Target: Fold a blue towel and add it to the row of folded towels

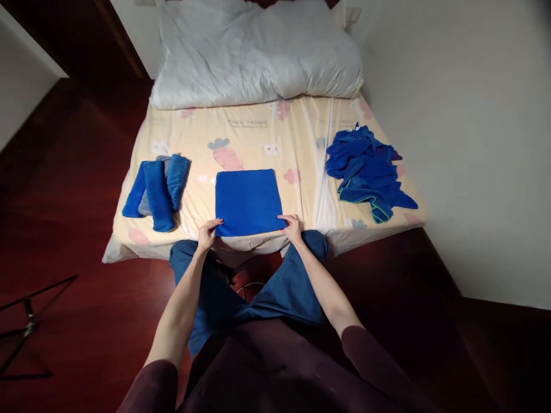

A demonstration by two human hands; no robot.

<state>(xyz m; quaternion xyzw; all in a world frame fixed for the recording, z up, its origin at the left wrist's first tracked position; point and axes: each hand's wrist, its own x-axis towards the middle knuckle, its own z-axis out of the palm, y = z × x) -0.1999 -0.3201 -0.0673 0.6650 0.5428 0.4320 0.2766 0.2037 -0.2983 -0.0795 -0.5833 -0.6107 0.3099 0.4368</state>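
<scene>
Centrally, left hand [207, 234], right hand [293, 229], fingers pinching two near corners of one flat blue cloth [248, 201]; three blue bundles [156, 192] left, one crumpled blue heap [365, 166] right

We see a square blue cloth [248, 201], matt and smooth; the folded blue towels [157, 198] look plush, with a soft nap; the crumpled blue cloths [364, 166] show limp, matt fabric; our bedsheet [193, 135] is thin printed cloth, finely wrinkled; the white duvet [258, 63] is puckered fabric with a faint sheen; the dark red floor [69, 189] looks like polished wood, slightly glossy; the wall [456, 126] appears smooth and matt.
</scene>
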